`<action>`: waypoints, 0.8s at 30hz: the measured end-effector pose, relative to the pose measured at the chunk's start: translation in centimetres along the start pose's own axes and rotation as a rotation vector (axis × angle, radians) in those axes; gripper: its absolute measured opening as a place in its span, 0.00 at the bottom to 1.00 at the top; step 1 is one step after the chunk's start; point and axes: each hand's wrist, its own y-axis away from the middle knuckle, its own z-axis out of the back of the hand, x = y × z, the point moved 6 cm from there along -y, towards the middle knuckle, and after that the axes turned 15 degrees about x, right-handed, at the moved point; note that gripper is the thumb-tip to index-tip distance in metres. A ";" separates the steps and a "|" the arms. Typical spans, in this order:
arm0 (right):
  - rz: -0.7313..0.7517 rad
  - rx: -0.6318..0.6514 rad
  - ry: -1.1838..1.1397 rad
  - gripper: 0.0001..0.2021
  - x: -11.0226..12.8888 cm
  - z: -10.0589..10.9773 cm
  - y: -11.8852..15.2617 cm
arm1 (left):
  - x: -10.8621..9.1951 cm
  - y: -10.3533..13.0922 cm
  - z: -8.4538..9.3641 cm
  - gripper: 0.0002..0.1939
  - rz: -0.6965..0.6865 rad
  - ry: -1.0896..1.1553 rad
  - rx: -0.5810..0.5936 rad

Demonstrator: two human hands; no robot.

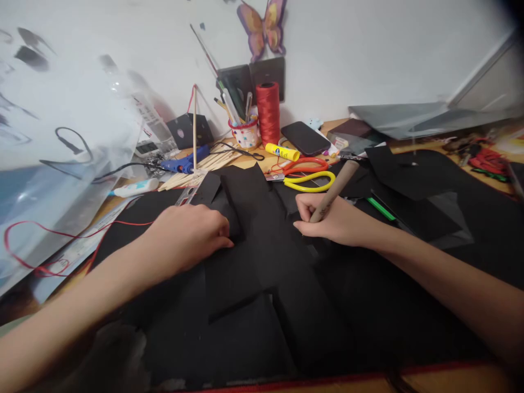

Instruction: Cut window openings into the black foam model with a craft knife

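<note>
Black paper pieces (254, 218), some folded, lie on a black mat (368, 305) with a red edge. My left hand (196, 232) rests on the paper's left part, fingers curled and thumb pressed against them; what they hold, if anything, is hidden. A ruler-like strip (186, 195) shows just beyond it. My right hand (321, 218) grips a grey-brown marker (338, 188) near the paper's right side. The marker's top leans up and right, and its tip is hidden by the fingers.
Scissors with yellow handles (310, 182), a glue stick (282, 152), a phone (306, 138), a red thread spool (268, 112) and a pen cup (245, 132) stand or lie behind. At left are a blue glue gun (186, 161), wooden sticks (221, 158) and a white tube (135, 188).
</note>
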 end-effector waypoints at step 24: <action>-0.001 0.117 -0.009 0.12 -0.3 -0.2 -0.7 | -8.7 0.2 -0.8 0.20 -0.640 -0.035 -0.635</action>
